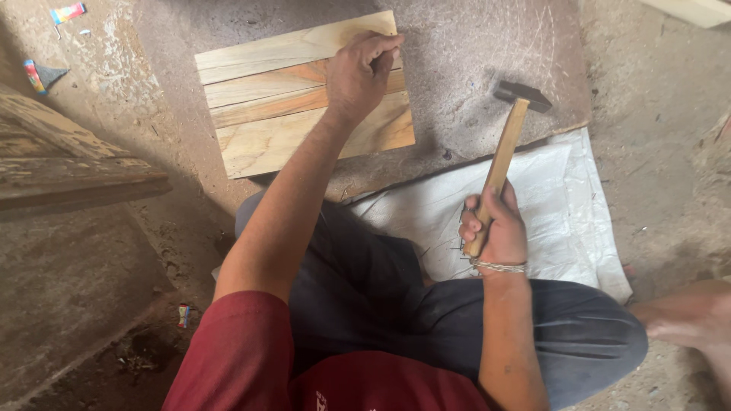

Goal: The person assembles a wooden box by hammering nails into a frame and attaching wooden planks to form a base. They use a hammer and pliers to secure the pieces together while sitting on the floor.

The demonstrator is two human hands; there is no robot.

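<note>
A panel of joined wooden planks point(266, 122) lies on a brown board point(472, 61) on the ground. My left hand point(358, 72) rests on the panel's right part, fingers pinched together near the top edge; whether a nail is between them is too small to tell. My right hand point(495, 224) grips the wooden handle of a hammer point(506, 144), whose dark metal head point(522, 95) hangs over the board to the right of the panel. Several nails seem to stick out of that same fist.
A white woven sack point(548, 205) lies under my right hand and knee. Rough weathered planks point(68, 171) lie at the left. Small coloured wrappers point(67, 12) are scattered on the dirt floor. A bare foot point(689, 316) shows at the right edge.
</note>
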